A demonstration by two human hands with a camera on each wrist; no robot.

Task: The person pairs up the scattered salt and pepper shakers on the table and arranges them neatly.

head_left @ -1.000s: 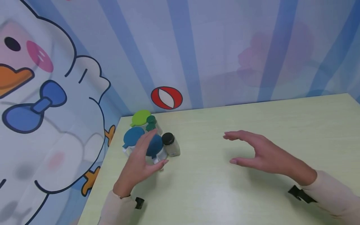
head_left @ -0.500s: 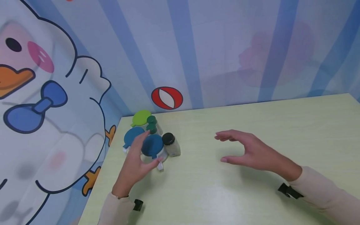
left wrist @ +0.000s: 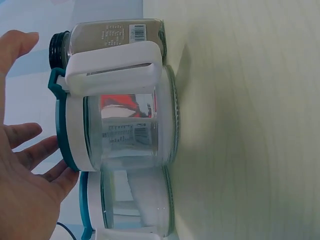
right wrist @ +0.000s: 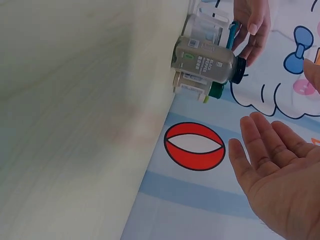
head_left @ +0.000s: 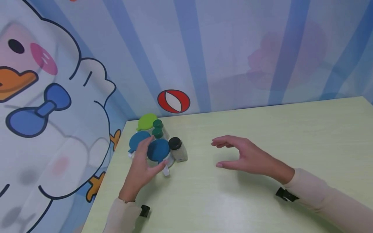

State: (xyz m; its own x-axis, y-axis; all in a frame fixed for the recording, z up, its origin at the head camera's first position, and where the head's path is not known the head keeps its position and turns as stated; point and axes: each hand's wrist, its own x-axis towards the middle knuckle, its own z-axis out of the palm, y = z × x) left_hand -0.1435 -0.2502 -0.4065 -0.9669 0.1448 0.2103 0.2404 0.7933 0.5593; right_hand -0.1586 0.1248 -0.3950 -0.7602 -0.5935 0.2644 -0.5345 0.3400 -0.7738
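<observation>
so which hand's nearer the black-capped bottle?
Left. The left hand is at a blue-lidded jar beside the bottle; the right hand is farther off, to the bottle's right.

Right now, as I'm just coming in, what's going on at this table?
A person has their left hand open beside the nearer blue-lidded jar, its fingers close to the lid; I can't tell if they touch it. The right hand is open too, holding nothing, over the table to the right of the black-capped pepper bottle. That bottle stands beside the jar, grouped with another blue-lidded jar, a lime-lidded one and two green-capped bottles. Nothing is lifted.
</observation>
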